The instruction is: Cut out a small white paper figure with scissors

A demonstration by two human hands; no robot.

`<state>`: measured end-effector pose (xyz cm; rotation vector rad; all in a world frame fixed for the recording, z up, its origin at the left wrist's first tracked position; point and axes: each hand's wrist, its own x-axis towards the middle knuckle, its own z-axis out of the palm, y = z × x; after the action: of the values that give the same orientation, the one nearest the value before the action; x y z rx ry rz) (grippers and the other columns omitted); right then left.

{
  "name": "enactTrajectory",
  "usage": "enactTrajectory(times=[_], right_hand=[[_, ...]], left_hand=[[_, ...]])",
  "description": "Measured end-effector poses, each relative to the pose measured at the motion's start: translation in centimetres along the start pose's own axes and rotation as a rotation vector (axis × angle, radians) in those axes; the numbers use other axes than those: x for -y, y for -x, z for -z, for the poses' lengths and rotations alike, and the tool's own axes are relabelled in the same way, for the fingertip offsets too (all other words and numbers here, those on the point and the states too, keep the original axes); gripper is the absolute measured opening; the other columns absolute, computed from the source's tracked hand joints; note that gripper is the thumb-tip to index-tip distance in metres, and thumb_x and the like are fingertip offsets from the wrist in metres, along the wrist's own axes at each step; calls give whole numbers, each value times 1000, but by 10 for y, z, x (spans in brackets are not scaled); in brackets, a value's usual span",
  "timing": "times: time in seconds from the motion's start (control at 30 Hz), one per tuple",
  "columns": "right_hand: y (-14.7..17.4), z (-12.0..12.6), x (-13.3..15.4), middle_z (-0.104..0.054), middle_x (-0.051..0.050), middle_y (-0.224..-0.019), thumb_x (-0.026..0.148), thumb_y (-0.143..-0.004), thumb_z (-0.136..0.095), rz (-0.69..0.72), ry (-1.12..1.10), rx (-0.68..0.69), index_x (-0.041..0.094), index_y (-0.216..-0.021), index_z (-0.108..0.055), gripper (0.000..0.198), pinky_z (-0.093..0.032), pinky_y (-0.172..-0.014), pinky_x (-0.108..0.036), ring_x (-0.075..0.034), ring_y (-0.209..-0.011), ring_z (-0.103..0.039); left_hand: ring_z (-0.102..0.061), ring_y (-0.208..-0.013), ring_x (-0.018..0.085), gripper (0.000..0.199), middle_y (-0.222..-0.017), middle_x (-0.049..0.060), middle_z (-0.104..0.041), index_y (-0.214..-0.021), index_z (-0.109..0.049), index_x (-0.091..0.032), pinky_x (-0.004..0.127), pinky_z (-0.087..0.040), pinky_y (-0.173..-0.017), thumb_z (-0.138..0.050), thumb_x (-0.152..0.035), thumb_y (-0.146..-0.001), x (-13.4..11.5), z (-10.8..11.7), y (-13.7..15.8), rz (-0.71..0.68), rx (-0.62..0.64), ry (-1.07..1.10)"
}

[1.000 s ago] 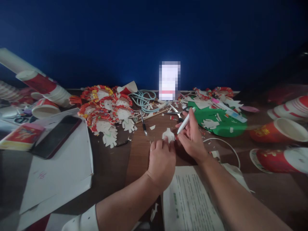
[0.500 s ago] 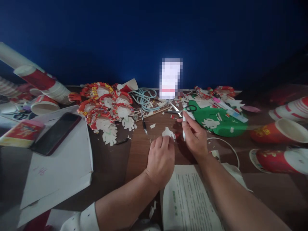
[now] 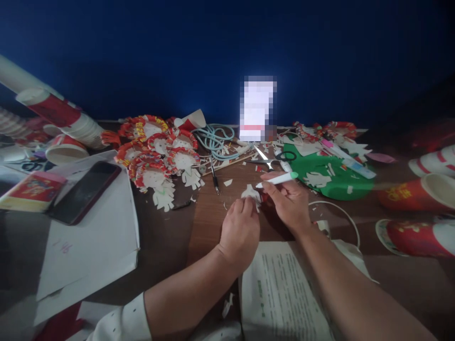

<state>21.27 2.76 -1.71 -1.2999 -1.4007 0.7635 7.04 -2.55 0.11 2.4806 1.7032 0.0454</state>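
My left hand lies on the table with its fingers bent and pressed together over a white paper cutout, whose lower part the fingers hide. In my right hand is a white marker with a green end, held slantwise between thumb and fingers. The marker's left end is close to the cutout's right edge; whether they touch I cannot tell. Behind the marker lie black-handled scissors, spread apart. A black pen rests left of the cutout.
Red ring-shaped paper crafts are heaped at the left. A green sheet lies at the right near paper cups. A lit, blurred screen stands behind. A printed booklet, a dark phone and paper scraps surround my arms.
The marker has turned from upright to nearly level, its left end now near the cutout. My right hand has shifted slightly. The left hand stays on the cutout, and the camera view has moved a little.
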Motion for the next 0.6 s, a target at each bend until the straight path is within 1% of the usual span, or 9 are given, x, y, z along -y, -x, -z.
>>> enactTrajectory(times=[0.07, 0.2, 0.33, 0.47, 0.6], right_hand=[[0, 1, -1, -79, -6, -106, 47, -89, -74, 56, 58, -11, 25, -96, -80, 23, -59, -82, -38, -23, -92, -73], [2, 1, -3, -80, -6, -98, 48, -92, -70, -9, 39, 64, 24, -105, -79, 29, -60, -78, -38, -23, -83, -74], [3, -2, -5, -79, -6, -87, 54, -95, -65, -33, 55, 126, 23, -106, -77, 35, -60, -73, -37, -23, -79, -75], [2, -4, -8, -77, -6, -83, 55, -96, -61, -33, 82, 123, 22, -104, -74, 36, -59, -70, -37, -23, -73, -74], [0, -5, -9, -77, -7, -89, 51, -96, -63, -17, 114, 74, 22, -102, -71, 31, -59, -75, -37, -23, -79, -74]], left_hand=[[-64, -109, 22, 35, -131, 14, -66, -125, -69, -12, 35, -56, -98, -45, -13, -100, 0, 1, 0, -2, 13, 5], [-63, -113, 22, 36, -132, 15, -64, -128, -68, -11, 35, -56, -99, -46, -12, -99, -1, 1, 0, -8, 18, 19], [-61, -115, 23, 36, -132, 16, -63, -127, -68, -12, 35, -58, -96, -46, -10, -97, -2, 1, 2, -2, 25, 34], [-61, -114, 23, 35, -131, 16, -62, -124, -69, -12, 35, -58, -95, -46, -11, -98, -2, 2, 2, -12, 29, 25], [-61, -111, 23, 33, -128, 15, -62, -120, -70, -11, 34, -58, -95, -46, -11, -98, -3, 2, 2, -15, 32, 9]])
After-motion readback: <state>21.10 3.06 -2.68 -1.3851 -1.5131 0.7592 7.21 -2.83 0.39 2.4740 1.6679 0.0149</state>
